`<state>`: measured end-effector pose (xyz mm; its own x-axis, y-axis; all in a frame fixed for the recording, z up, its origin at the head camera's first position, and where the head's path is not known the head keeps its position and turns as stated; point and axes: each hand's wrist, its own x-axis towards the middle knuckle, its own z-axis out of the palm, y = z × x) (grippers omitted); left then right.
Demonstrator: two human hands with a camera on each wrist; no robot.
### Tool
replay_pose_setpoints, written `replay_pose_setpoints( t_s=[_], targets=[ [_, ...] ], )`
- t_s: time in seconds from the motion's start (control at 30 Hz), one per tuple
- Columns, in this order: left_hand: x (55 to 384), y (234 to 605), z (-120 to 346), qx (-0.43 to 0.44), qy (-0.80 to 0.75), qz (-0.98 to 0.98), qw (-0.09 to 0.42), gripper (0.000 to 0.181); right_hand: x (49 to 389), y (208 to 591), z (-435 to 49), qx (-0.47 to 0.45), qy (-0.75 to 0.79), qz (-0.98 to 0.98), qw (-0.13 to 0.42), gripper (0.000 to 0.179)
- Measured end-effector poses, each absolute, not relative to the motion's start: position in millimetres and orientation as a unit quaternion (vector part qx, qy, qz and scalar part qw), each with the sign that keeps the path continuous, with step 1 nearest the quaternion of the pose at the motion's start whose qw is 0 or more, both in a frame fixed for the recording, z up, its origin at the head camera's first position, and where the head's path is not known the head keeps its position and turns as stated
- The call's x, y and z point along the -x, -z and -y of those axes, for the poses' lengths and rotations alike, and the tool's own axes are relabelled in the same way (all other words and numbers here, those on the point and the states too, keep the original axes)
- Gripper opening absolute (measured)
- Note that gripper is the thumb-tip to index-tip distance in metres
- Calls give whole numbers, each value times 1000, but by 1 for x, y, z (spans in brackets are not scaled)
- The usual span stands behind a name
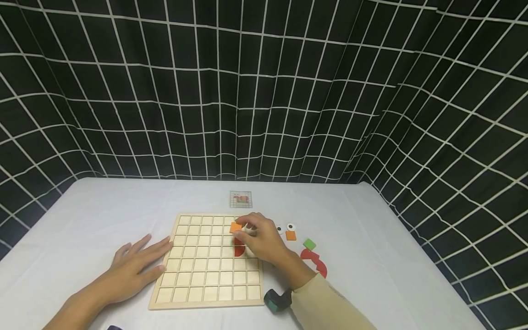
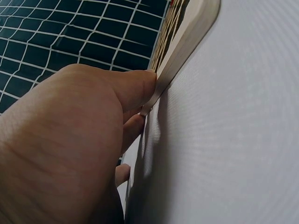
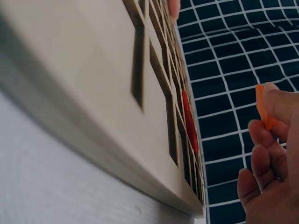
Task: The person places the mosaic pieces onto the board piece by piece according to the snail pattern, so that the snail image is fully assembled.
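Observation:
A wooden grid board (image 1: 200, 265) lies on the white table. My right hand (image 1: 264, 238) is over its upper right part, pinching an orange square tile (image 1: 235, 228) between thumb and fingers. The right wrist view shows this orange tile (image 3: 262, 107) held above the board's surface. Just below the hand, red pieces (image 1: 239, 249) sit in the board's cells, partly covered by it. My left hand (image 1: 134, 270) rests at the board's left edge with fingers spread and fairly straight. In the left wrist view its thumb and fingertips touch the board's rim (image 2: 187, 44).
Right of the board lie loose pieces: a white eye piece (image 1: 291, 227), another orange square (image 1: 290, 235), a green square (image 1: 309, 244) and red curved pieces (image 1: 321, 268). Behind the board is a small clear card (image 1: 241, 199) with a coloured picture. A black gridded curtain (image 1: 231, 91) surrounds the table.

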<state>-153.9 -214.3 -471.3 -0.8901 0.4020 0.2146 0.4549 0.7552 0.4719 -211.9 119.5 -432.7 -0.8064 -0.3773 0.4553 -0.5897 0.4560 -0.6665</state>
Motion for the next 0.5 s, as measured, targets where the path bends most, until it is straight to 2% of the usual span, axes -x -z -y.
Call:
replay_pose_setpoints(
  t_s=[0.23, 0.5],
  targets=[
    [153, 473, 213, 223, 266, 937, 45, 49, 211, 433, -116, -254, -416, 871, 65, 19],
    [154, 473, 214, 225, 265, 936, 45, 49, 209, 420, -111, -296, -423, 852, 86, 21]
  ],
)
